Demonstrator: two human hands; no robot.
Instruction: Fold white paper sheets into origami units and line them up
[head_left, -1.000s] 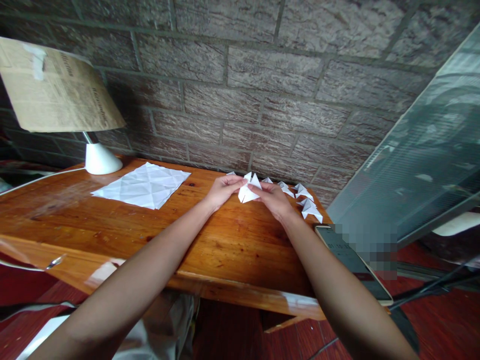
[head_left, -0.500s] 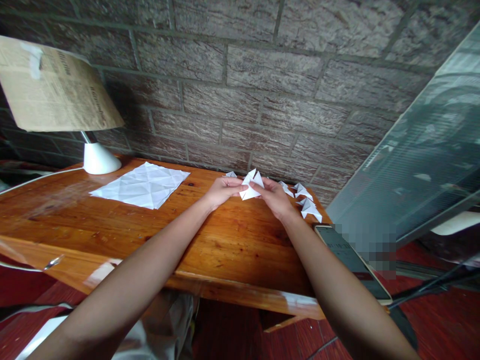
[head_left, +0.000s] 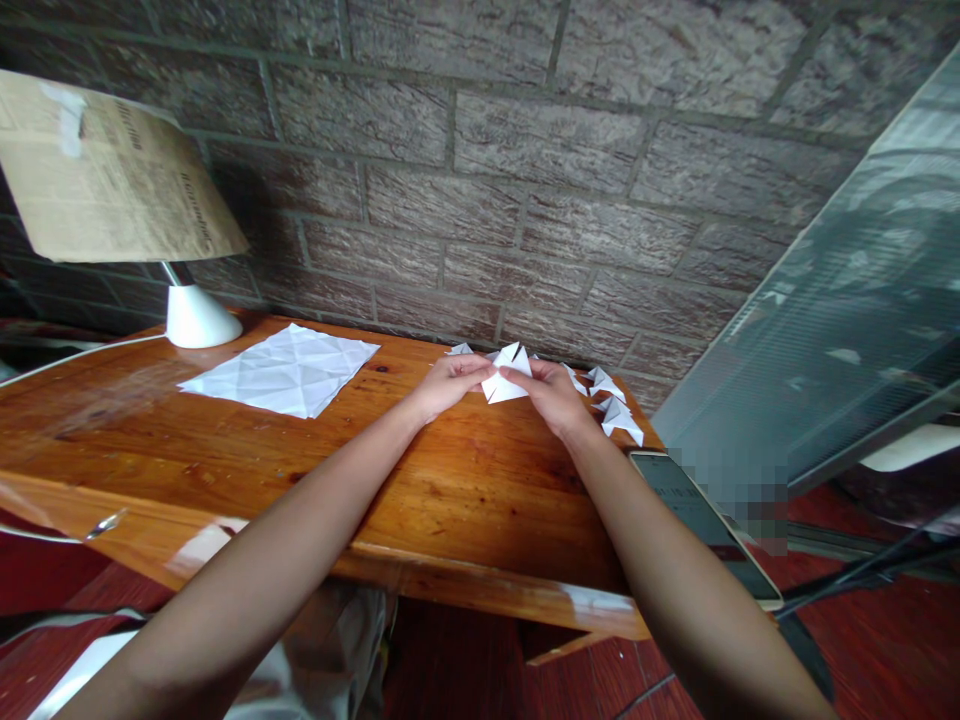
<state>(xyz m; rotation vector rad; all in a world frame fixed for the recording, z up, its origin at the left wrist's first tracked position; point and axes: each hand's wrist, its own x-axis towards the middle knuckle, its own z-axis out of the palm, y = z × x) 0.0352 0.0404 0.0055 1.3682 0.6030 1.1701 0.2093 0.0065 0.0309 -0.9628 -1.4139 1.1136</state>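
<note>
Between my two hands, above the back part of the wooden table, is a small piece of folded white paper with pointed corners and a slit at its top. My left hand pinches its left side, the thumb laid across the front. From the right, my right hand grips it with the thumb pressed on its face. The fingers behind the paper are hidden. Other folded white paper pieces lie past my hands, one just right of my right wrist and another behind my left hand.
A creased white paper sheet lies flat on the left of the table, near a lamp with a newsprint shade. A phone or tablet rests at the right edge, beside my right forearm. A brick wall borders the back.
The folded paper has turned slightly in my fingers, and its face shows wider now. My thumbs have shifted a little closer together. Everything else stays put.
</note>
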